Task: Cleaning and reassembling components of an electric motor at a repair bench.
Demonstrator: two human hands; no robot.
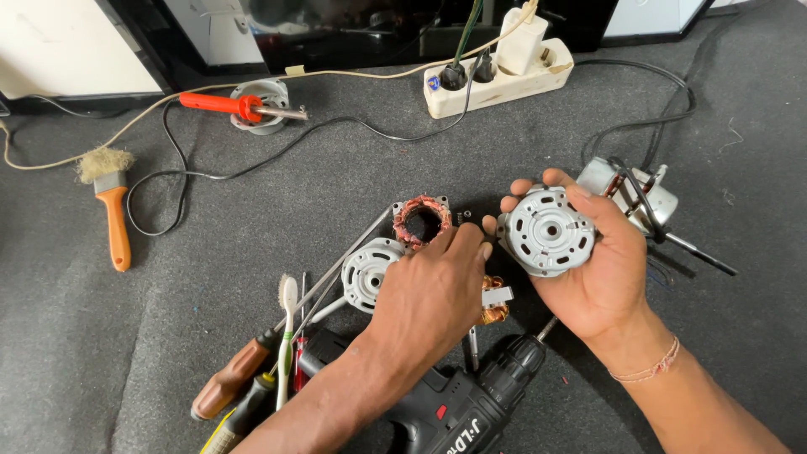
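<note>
My right hand point(601, 273) holds a round grey metal motor end cover point(548, 231) with slots and a centre hole, face up in the palm. My left hand point(430, 294) rests palm down on the mat, fingers curled over a stator with copper windings point(494, 301) that shows only at its edge; I cannot tell whether it grips it. Its fingertips reach toward the cover in my right hand. Just beyond the left hand lie a stator with reddish windings point(421, 220) and a second grey end cover point(368, 271).
On the dark grey mat point(336, 176): a black cordless drill point(471, 403) under my left wrist, screwdrivers point(235, 378), a toothbrush point(287, 336), an orange brush point(111, 210), a red soldering iron point(231, 105), a white power strip point(496, 76) with plugs, another motor point(630, 197) with a shaft at right.
</note>
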